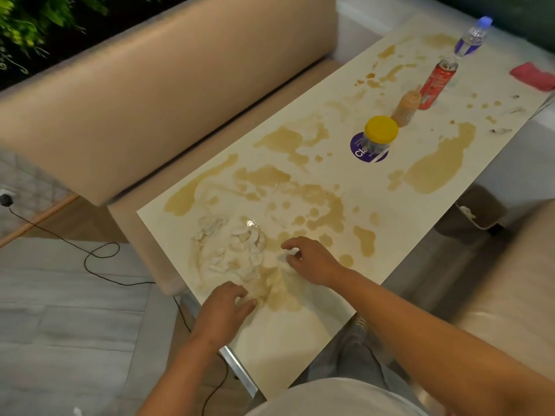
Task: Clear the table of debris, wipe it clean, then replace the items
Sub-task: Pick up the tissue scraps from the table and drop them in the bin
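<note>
Two arms reach over our stained bench: left hand and right hand, loosely curled and holding nothing, beside soggy tissues.

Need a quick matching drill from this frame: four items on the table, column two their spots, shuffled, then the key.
Things:
1. yellow-lidded clear jar
2. red drink can
3. pink folded cloth
4. pile of soggy white tissues

Places:
A. by the table's far right edge
B. near end, just beyond both hands
C. on a round purple sticker
D. between the squeeze bottle and the water bottle

Pairs: 1-C, 2-D, 3-A, 4-B
</note>
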A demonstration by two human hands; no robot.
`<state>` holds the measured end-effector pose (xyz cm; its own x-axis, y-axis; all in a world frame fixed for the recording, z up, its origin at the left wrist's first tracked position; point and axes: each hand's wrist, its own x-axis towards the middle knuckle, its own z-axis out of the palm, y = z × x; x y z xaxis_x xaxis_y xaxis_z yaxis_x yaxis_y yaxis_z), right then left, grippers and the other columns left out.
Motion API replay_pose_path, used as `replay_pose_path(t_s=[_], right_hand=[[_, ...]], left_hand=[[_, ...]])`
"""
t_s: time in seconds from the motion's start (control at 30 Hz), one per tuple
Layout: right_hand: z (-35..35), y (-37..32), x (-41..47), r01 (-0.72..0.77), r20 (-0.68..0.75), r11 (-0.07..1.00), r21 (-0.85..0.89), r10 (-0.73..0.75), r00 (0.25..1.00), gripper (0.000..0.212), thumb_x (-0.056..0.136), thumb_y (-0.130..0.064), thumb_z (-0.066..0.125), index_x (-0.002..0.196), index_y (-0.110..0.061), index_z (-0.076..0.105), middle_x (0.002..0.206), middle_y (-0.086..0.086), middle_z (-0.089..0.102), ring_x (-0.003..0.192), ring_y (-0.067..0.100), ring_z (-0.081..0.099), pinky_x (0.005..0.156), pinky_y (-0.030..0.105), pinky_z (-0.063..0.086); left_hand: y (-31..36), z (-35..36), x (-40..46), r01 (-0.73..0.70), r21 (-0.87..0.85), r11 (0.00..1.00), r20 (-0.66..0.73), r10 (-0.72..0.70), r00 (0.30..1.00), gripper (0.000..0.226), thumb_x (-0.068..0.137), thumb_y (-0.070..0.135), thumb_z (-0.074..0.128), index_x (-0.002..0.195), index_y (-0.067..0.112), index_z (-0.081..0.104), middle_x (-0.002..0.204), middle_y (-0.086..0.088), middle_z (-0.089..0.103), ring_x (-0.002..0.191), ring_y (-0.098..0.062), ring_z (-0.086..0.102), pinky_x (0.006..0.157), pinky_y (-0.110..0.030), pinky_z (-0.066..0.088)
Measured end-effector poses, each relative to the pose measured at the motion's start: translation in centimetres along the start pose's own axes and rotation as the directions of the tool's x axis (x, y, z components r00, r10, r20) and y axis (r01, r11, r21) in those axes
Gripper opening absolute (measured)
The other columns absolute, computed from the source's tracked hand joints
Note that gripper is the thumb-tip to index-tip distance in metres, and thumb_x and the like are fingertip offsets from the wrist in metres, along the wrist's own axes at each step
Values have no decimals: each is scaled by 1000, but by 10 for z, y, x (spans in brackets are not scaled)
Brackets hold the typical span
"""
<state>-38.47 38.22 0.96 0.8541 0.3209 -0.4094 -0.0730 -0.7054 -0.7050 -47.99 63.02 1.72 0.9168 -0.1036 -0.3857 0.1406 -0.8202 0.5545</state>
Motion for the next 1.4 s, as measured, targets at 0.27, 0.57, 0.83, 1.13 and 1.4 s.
replay_pose_path(t_s=[0.27,0.57,0.83,1.13,1.4], right_hand=[[24,-46,48,414,346,802,-431,-277,897,62,95,2,49,150,-27,48,167,-6,25,134,28,53,89,33,48],[23,-24,37,266,157,875,-404,-220,963,26,104,-20,53,123,-17,70,126,6,60,104,30,65,80,37,48],[-27,-14,-9,145,-98,971,-188,-165,981,23,102,-26,61,121,-20,74,154,-3,45,117,15,62,95,25,44],[-72,19,-45,18,-280,1000,0,-18,960,16,97,-12,68,110,-16,78,115,-3,72,92,6,66,89,29,52],[-114,52,-72,-16,-344,995,100,50,938,22,98,-10,66,116,-17,75,130,-11,60,95,3,62,83,2,42]], left_hand=[[-5,-12,0,59,-255,965,8,-59,998,24,93,36,71,78,18,63,71,3,64,63,-5,53,60,-21,39],[2,-22,19,60,-374,926,19,-56,998,15,90,28,75,86,29,61,77,20,64,70,-2,57,67,-27,45],[23,-29,30,22,-410,912,49,-2,999,10,94,27,72,98,36,76,91,24,73,89,2,67,75,-13,45],[57,-29,44,-19,-419,908,16,28,999,3,94,32,72,96,31,73,93,15,73,87,-4,67,78,-25,52],[117,-21,59,-38,-463,886,16,52,999,4,93,26,73,90,25,71,81,11,71,70,-2,62,64,-14,45]])
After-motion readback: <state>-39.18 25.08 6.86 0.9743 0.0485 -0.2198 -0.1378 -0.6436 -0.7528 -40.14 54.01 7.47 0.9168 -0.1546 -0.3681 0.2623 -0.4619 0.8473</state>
